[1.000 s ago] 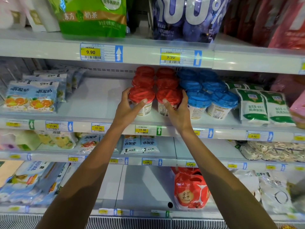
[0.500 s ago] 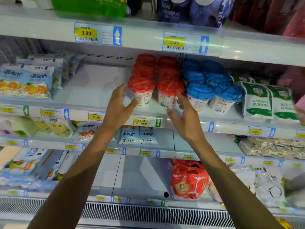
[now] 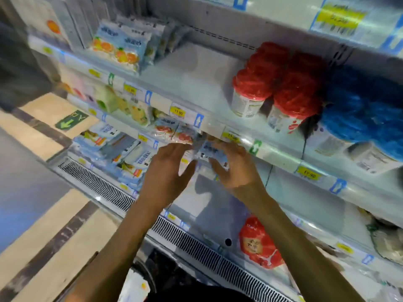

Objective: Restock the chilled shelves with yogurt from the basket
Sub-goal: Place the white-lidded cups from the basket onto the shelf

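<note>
Both hands have dropped from the red-lidded cups [image 3: 253, 92] on the upper shelf [image 3: 196, 79] to the shelf below [image 3: 309, 205], and the view has swung left and tilted, blurring everything. That suggests the cup rows are settled and the pouches are being tidied or topped up next. The left hand [image 3: 165, 171] is spread, fingers straight, just beside a blue-and-white yogurt pouch [image 3: 210, 151]. The right hand [image 3: 235, 168] lies against the pouch's other edge with its thumb beneath, but the blur hides whether it actually grips. The pouch sits at the front of the lower shelf, under the price rail. Above, the red-lidded cups stand in two rows beside blue-lidded cups [image 3: 359, 118], with orange-printed pouches [image 3: 117, 46] further left. A red bag [image 3: 257, 243] lies on the bottom shelf. No basket shows clearly.
</note>
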